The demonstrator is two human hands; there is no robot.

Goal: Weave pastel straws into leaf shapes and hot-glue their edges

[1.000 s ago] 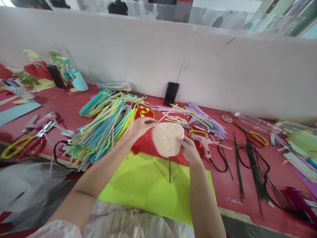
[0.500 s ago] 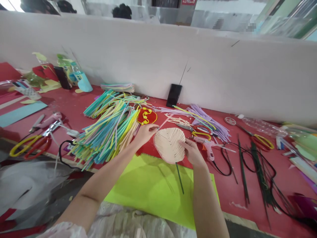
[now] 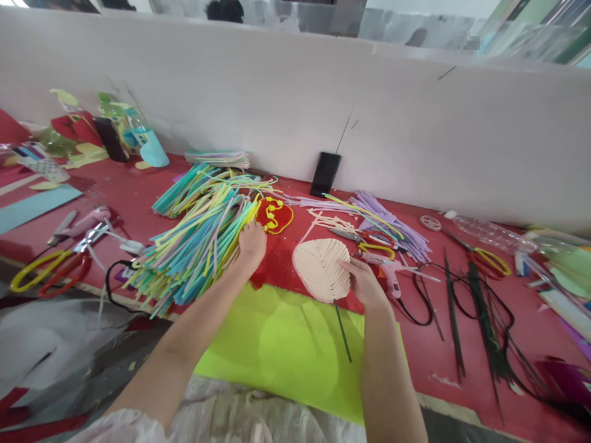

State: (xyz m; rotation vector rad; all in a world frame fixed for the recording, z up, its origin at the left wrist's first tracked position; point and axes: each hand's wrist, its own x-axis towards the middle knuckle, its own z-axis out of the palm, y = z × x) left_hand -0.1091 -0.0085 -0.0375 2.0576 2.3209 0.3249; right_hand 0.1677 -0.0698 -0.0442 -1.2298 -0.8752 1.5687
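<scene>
A cream leaf made of pipe cleaners point(image 3: 323, 269), with a pink edge and a dark green wire stem point(image 3: 343, 332), is pinched at its right side by my right hand point(image 3: 368, 283). It is held above the front of the red table. A thin pink strand sticks up from its upper left. My left hand point(image 3: 253, 242) is at the right edge of a large bundle of coloured pipe cleaners point(image 3: 194, 252). Its fingers are curled and pressed together, with the tips hidden. Just beyond that hand lies a red piece with yellow trim point(image 3: 279, 215).
A yellow-green sheet point(image 3: 286, 351) lies in front. Right of the leaf are scissors point(image 3: 376, 246), a pink glue gun point(image 3: 390, 277), purple pipe cleaners point(image 3: 392, 224) and green wires point(image 3: 484, 320). A phone point(image 3: 325, 174) leans on the white partition point(image 3: 286, 92). More scissors point(image 3: 69, 264) are at left.
My left hand has moved left, away from the pink strand by the leaf, to the edge of the pipe-cleaner bundle. My right hand still holds the leaf, slightly further right in view.
</scene>
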